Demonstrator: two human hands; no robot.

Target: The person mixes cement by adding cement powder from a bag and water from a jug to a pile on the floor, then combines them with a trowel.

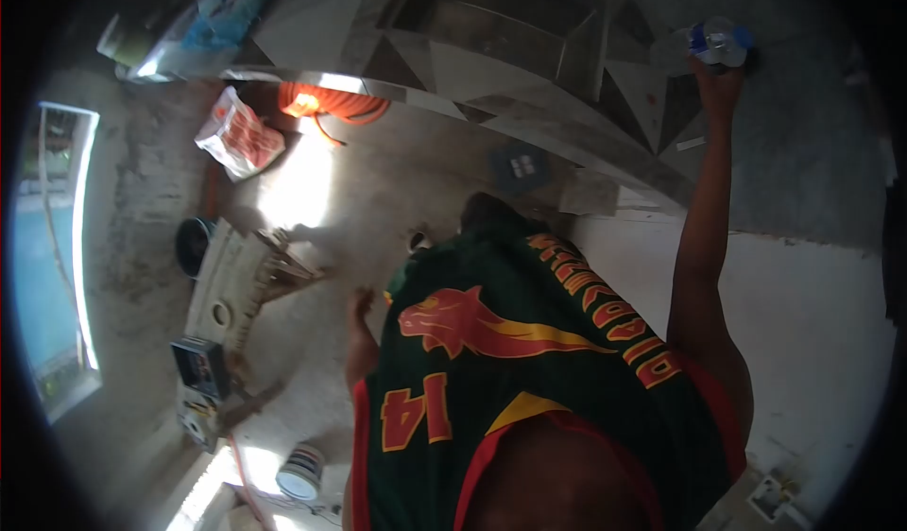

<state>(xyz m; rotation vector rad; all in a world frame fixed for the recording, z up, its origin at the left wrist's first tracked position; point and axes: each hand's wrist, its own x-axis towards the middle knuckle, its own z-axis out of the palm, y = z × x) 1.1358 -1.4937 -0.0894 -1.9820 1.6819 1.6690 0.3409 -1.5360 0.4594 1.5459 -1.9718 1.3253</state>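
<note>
My right hand (720, 85) reaches out over the patterned countertop at the upper right. Its fingers are closed around a clear plastic bottle (724, 43) with a blue label, seen from above. My left hand (361, 302) hangs low beside my body, over the floor. It is small, dim and partly turned away, so its fingers do not show clearly, and I see nothing in it. A sink basin (491, 35) is set into the counter (453, 73), to the left of the bottle.
An orange hose coil (335, 103) and a red-and-white bag (240, 134) lie below the counter's left part. A worn beige bench-like piece (227, 281) bears a dark box (199, 368). A bucket (300, 472) stands near the bottom. At far left is a window (57, 257).
</note>
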